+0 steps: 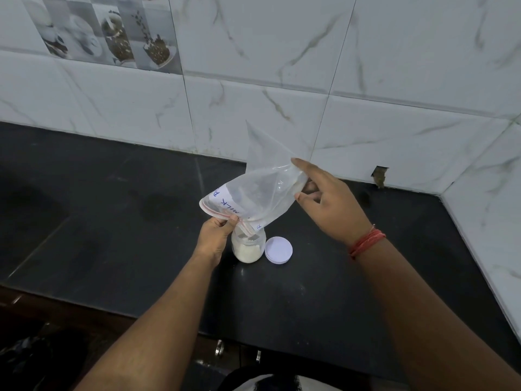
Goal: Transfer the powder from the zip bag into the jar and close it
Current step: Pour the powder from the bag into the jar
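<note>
A: How were the hands posed?

B: The left hand [215, 231] was closed in a pinch on the red zip edge of the zip bag [260, 190], right over the mouth of the jar [248, 247], with the forearm reaching in from the lower left. The right hand [328, 206] was raised higher and to the right, with a red thread band [366, 241] seen at the wrist. Its fingers [303, 165] were loosely spread against the upturned bottom of the bag; whether the plastic was truly gripped could not be told.

A: And where was the powder?

B: Most of it was seen in the jar, which was filled to roughly half. Only a thin white residue was seen inside the bag, which was tilted with its zip corner dipped into the jar's opening. A handwritten label reading "MILK" was seen on the bag.

A: What room was left around them?

B: The jar was stood upright on the dark table [112, 221], with its white lid [278, 249] laid flat just beside it on the right, apart from the glass. To the left, wide bare table was seen. The marble-tiled back wall [394, 80] was behind the bag, and a side wall closed the table off at the far right. The table's front edge was crossed by both forearms.
</note>
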